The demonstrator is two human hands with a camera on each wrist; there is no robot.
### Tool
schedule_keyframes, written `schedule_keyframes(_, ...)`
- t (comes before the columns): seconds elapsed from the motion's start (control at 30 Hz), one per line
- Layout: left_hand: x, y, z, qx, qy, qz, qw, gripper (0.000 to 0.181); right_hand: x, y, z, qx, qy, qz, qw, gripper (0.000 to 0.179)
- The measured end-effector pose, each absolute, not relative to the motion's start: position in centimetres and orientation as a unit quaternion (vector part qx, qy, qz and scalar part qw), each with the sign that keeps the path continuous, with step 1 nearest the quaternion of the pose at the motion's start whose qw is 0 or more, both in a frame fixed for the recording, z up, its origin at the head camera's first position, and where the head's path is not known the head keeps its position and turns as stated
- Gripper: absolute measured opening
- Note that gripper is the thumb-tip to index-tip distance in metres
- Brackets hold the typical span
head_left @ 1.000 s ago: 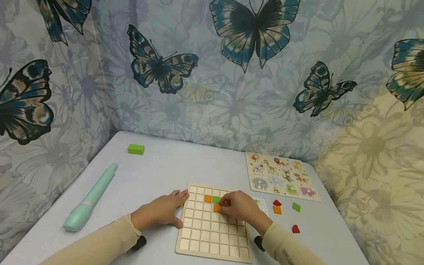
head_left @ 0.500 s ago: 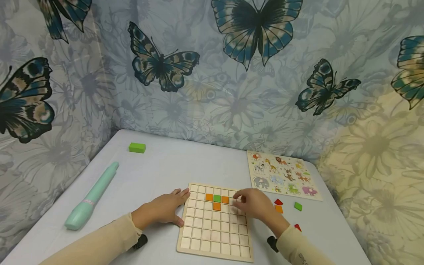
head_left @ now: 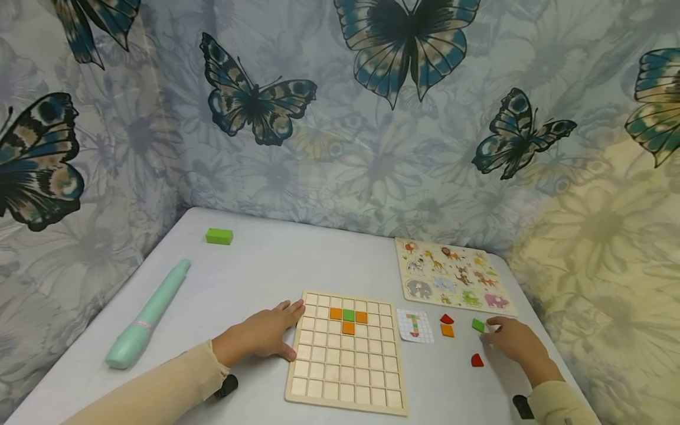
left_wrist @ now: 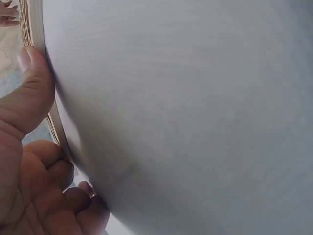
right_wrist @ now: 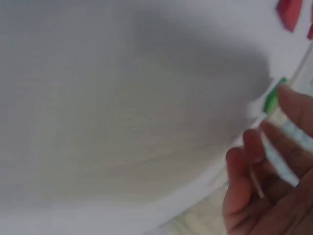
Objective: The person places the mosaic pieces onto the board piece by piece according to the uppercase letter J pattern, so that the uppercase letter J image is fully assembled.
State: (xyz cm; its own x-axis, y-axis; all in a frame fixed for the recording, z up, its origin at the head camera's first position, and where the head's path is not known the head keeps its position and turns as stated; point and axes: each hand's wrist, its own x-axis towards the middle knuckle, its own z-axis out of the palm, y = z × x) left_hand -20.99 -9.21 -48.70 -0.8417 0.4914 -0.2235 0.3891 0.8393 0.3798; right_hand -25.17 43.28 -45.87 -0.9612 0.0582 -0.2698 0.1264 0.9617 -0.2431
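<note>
A wooden grid board [head_left: 332,375] lies on the table, with several orange and green square tiles [head_left: 347,316] in its upper cells. My left hand [head_left: 258,336] rests along the board's left edge, fingers and thumb spread, touching its side. To the right, my right hand [head_left: 514,340] is beside a loose green tile [head_left: 478,325], thumb and forefinger apart; in the right wrist view the same green tile [right_wrist: 270,102] shows close to the thumb. Two red rounded pieces [head_left: 477,360] and an orange tile [head_left: 447,330] lie nearby.
A small pattern card [head_left: 423,326] lies right of the board. Behind it is an animal puzzle board [head_left: 455,275]. A mint-green bottle-shaped object [head_left: 147,317] lies at the left, with a green block [head_left: 219,236] farther back.
My right hand has let go of an orange tile, now right of the green one on the grid, and moved right to the loose green tile. The left hand stays put.
</note>
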Motion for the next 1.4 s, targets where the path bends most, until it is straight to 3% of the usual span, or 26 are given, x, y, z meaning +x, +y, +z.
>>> schedule_keyframes(0.23,-21.3,-9.3,-48.8,0.241,0.946,0.157,0.153,0.104,-25.3,44.3,-47.3,0.044,0.981,-0.149,0.115,0.049)
schedule_keyframes(0.47,-21.3,-9.2,-49.0,0.236,0.947,0.153,0.155,0.105,-25.1,43.7,-47.1,0.037,0.984,-0.134,0.111,0.022)
schedule_keyframes(0.67,-21.3,-9.3,-48.9,0.236,0.948,0.147,0.152,0.105,-25.2,42.6,-46.8,0.057,0.983,-0.131,0.114,0.055)
schedule_keyframes(0.87,-21.1,-9.4,-48.6,0.234,0.948,0.150,0.155,0.104,-25.5,41.7,-46.9,0.049,0.987,-0.117,0.101,0.040)
schedule_keyframes(1.07,-20.8,-9.3,-48.2,0.234,0.947,0.153,0.158,0.104,-25.8,41.4,-47.3,0.048,0.989,-0.105,0.090,0.062)
schedule_keyframes(1.4,-20.9,-9.1,-48.2,0.242,0.946,0.149,0.156,0.103,-25.6,41.8,-47.2,0.041,0.986,-0.135,0.093,0.042)
